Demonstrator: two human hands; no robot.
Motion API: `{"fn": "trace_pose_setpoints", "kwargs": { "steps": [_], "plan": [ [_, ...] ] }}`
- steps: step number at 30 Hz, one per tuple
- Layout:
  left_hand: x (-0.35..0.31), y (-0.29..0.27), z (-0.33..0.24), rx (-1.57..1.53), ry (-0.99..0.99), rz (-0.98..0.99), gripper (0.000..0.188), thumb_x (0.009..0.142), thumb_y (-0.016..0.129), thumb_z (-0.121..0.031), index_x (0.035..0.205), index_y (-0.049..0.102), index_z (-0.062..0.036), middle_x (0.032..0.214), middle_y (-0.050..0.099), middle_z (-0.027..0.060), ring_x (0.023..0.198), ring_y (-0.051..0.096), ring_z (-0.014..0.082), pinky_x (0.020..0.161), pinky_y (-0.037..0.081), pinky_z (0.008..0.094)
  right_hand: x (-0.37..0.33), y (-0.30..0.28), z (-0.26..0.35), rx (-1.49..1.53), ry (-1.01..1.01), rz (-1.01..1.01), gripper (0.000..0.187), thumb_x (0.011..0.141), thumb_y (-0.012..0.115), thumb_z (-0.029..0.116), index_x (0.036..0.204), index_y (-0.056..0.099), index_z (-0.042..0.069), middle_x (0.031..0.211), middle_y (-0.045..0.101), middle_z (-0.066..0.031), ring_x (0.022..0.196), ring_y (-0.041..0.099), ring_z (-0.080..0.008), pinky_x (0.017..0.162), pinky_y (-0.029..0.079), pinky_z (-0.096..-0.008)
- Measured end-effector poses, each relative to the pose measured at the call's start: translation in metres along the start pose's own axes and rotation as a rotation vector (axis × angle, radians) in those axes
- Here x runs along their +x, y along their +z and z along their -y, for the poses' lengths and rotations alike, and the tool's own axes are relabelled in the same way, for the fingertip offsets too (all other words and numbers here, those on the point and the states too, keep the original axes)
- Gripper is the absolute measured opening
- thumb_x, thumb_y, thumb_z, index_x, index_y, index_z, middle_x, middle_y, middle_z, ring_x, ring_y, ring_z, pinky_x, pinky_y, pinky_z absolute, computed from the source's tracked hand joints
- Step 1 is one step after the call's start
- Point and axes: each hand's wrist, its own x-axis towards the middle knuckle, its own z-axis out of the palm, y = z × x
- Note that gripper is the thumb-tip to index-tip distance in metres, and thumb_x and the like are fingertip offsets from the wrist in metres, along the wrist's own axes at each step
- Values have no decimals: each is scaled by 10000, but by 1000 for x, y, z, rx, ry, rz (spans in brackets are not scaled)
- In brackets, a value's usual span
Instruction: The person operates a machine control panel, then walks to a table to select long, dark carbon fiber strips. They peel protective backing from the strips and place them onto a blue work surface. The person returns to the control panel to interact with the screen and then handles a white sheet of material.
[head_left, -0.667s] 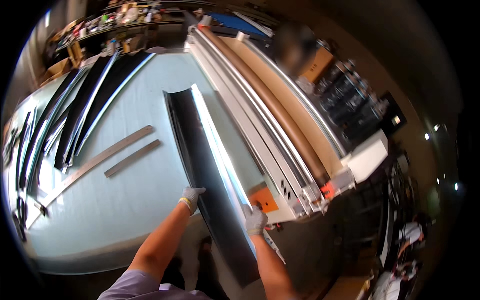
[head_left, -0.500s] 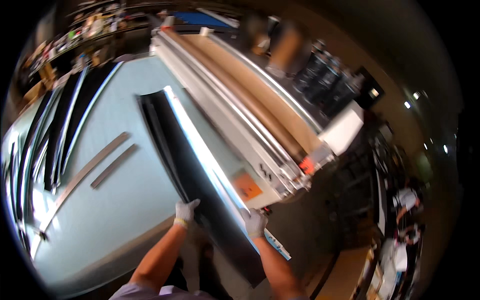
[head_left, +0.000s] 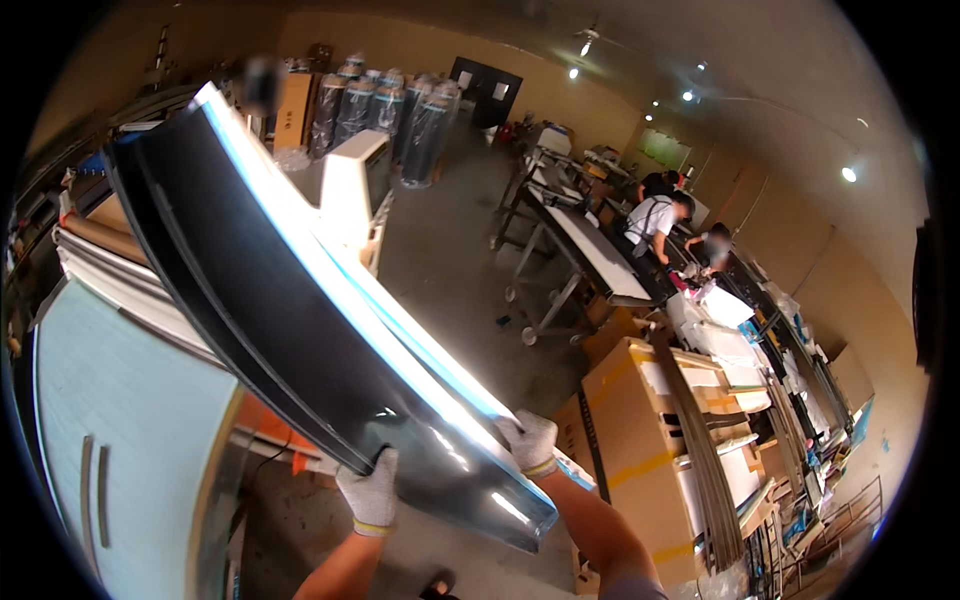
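Black panel [head_left: 270, 290]: a long, curved piece held off the tabletop [head_left: 140, 410], in both hands, slanting from upper left to lower right. Its far end lies beyond the tabletop's far edge as seen here; its near end projects past the right hand, clear of the tabletop's right edge. A light band [head_left: 310, 245] with blue lines follows its right side; glare washes out the surface. The underside is hidden.

Left hand [head_left: 368, 490]: gloved, closed on the panel's lower long edge; fingers behind the edge cannot be seen. Right hand [head_left: 530, 443]: gloved, closed around the light-banded edge; fingertips partly hidden. Both forearms are cut off by the lower border.

Tabletop: pale blue, its near portion lost at the dark rim. Two narrow strips [head_left: 103, 495] lie side by side, nearer the left edge than the right; the lower end of one reaches the rim. Beyond the far edge, a machine with a brown roller [head_left: 115, 235] is largely covered by the panel. An orange part beside the tabletop's right corner is also partly covered.

Right of the hands: a taped cardboard box [head_left: 630, 420], its lower part partly behind the right forearm. Farther back, co-workers [head_left: 655, 220] bend over cluttered work; their hands are too small to read.
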Motion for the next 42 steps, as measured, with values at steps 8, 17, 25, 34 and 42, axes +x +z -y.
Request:
{"fn": "trace_pose_setpoints", "kwargs": {
  "steps": [8, 17, 25, 34, 42],
  "plan": [
    [-35, 215, 96, -53, -133, 342, 112, 889, 693, -10, 998, 719, 2, 847, 670, -19, 699, 570, 55, 613, 462, 232, 55, -169, -174, -214, 254, -34, 315, 852, 735, 213, 693, 613, -29, 572, 498, -224, 470, 491, -284, 498, 419, -398],
    [87, 379, 274, 360, -217, 485, 235, 861, 767, -113, 1062, 732, 4, 953, 733, 51, 844, 669, 144, 752, 541, 306, 162, -143, -402, -246, 360, -73, 343, 843, 712, 160, 621, 546, -41, 500, 463, -120, 498, 431, -109, 444, 341, -370],
    [306, 547, 392, 339, -70, 528, 353, 875, 765, -356, 1096, 721, -83, 853, 735, 72, 753, 683, 195, 714, 533, 333, 376, -53, -561, -348, 133, -41, 271, 930, 716, 224, 824, 684, -23, 574, 544, -101, 498, 447, -139, 454, 394, -339],
    [602, 680, 460, 190, -88, 290, 305, 869, 741, -130, 1145, 701, -7, 1013, 739, 79, 926, 686, 172, 807, 537, 308, 677, 184, -765, -189, 75, 49, 336, 900, 706, 248, 709, 602, -8, 551, 512, -115, 493, 398, -183, 441, 327, -392],
    [925, 650, 515, 246, 45, -141, 200, 873, 737, -88, 1048, 719, 6, 851, 699, 16, 763, 630, 78, 656, 518, 262, 929, 548, -775, 267, -149, 208, 448, 813, 724, 145, 584, 375, -17, 527, 298, -160, 486, 276, -224, 461, 287, -415]
  ]
}}
